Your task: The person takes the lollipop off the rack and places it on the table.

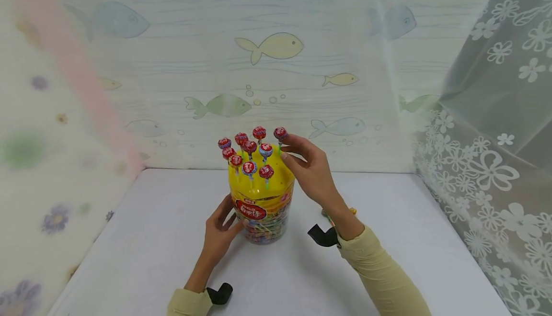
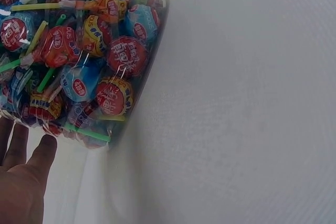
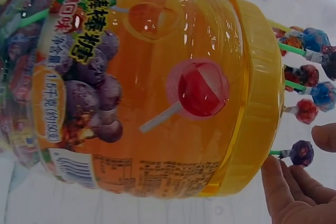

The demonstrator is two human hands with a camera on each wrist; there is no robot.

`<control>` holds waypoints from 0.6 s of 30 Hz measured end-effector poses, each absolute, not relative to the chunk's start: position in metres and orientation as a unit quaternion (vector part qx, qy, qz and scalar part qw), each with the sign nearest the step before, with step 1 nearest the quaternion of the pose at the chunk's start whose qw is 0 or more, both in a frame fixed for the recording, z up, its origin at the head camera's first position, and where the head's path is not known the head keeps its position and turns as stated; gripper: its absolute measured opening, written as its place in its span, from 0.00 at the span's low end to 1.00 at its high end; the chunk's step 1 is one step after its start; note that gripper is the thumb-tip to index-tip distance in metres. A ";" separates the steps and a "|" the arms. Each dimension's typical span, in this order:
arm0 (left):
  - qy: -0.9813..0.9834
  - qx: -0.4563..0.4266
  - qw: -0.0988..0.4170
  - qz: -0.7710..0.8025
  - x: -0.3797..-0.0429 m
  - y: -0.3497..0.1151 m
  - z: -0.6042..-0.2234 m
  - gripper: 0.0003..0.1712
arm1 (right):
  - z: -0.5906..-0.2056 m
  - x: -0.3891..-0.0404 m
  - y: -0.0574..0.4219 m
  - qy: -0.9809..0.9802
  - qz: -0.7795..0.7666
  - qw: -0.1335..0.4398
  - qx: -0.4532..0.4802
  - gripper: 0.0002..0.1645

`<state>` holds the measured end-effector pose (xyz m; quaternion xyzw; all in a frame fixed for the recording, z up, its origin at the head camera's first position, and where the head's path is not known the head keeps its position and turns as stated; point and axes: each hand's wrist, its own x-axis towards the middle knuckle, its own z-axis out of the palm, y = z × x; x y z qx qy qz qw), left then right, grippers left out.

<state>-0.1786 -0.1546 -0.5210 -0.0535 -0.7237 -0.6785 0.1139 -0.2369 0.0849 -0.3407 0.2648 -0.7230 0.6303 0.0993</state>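
Observation:
A clear plastic lollipop jar (image 1: 265, 225) with a yellow lid (image 1: 282, 170) stands upright, packed with wrapped lollipops (image 2: 126, 56). Several lollipops (image 1: 249, 168) stick up from the lid by their sticks. My left hand (image 1: 217, 232) holds the jar's lower left side, thumb in front and fingers partly hidden behind it. At the lid's right edge, my right hand (image 1: 312, 170) is around a purple lollipop (image 3: 302, 153) that stands on its green stick. In the right wrist view, the thumb is apart from the candy and the fingers are beside the stick's base.
The jar is on a white table (image 1: 172, 210). Partly hidden behind my right wrist, a small wrapped item (image 1: 352, 210) lies on the table. A fish-patterned curtain (image 1: 280, 81) hangs at the back, with a flowered sheet (image 1: 487, 186) on the right.

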 end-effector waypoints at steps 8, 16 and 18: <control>-0.722 -0.055 0.115 -0.680 -0.178 -0.154 -0.520 0.46 | -0.333 -0.244 0.079 -0.744 0.614 0.081 0.252 0.25; -0.720 -0.057 0.119 -0.681 -0.178 -0.154 -0.520 0.46 | -0.328 -0.249 0.078 -0.750 0.609 0.083 0.245 0.20; -0.720 -0.058 0.118 -0.682 -0.177 -0.154 -0.520 0.46 | -0.328 -0.250 0.078 -0.747 0.611 0.086 0.246 0.19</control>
